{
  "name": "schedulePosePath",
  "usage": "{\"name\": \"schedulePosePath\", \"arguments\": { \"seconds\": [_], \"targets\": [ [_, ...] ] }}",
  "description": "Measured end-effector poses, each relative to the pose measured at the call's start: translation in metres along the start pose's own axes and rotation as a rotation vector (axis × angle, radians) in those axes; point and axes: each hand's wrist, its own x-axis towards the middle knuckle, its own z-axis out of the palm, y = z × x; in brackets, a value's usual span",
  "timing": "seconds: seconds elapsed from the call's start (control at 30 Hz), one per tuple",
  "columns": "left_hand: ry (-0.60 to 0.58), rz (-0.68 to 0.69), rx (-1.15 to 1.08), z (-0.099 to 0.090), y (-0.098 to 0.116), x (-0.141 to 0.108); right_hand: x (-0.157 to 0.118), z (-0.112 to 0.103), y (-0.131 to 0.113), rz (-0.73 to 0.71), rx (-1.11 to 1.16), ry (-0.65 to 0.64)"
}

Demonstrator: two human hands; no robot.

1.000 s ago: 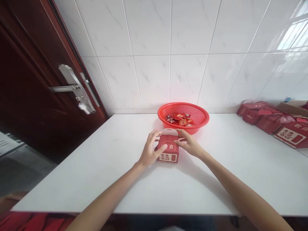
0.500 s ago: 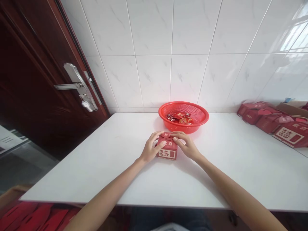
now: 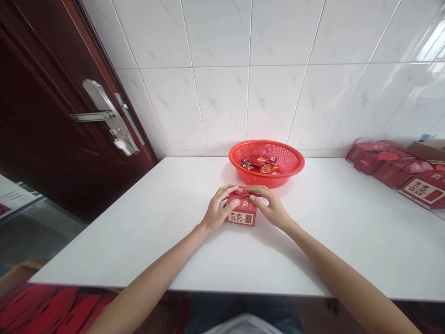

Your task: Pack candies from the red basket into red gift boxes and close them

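A small red paper gift box [image 3: 241, 218] with cream character panels stands on the white table, between my two hands. My left hand [image 3: 219, 206] is closed around its left side, thumb on the sloping top and fingers at the upper flaps. On the opposite side my right hand [image 3: 269, 205] grips the top flaps between thumb and fingers. The flaps meet at the top, partly covered by my fingertips. Just behind the box sits a red plastic basket [image 3: 295, 168] holding several red-wrapped candies [image 3: 266, 166].
Several finished-looking red gift boxes [image 3: 392, 169] stand in a row at the table's right side, near a brown carton [image 3: 424, 150]. Flat red box pieces [image 3: 52, 308] lie below the table's left front edge. A dark wooden door [image 3: 41, 93] and tiled wall [image 3: 222, 106] border the white table [image 3: 146, 222].
The camera view has tipped slightly downward, so the scene sits a little higher. Both hands stay on the box, with the fingers pressing at its top flaps.
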Motion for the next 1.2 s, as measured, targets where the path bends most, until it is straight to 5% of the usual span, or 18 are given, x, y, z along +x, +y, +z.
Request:
{"name": "schedulePosePath", "arguments": {
  "seconds": [0.57,0.9,1.2],
  "targets": [
    [-0.043,0.071,0.027,-0.004,-0.002,-0.003,-0.004,0.001,-0.001,-0.003,-0.039,0.015],
    [0.029,0.150,0.112,-0.002,0.004,-0.006,-0.010,0.003,0.000,-0.024,-0.120,0.033],
    [0.050,0.082,0.100,-0.001,0.012,-0.006,-0.010,0.004,-0.005,-0.072,-0.130,0.068]
  ]
}}
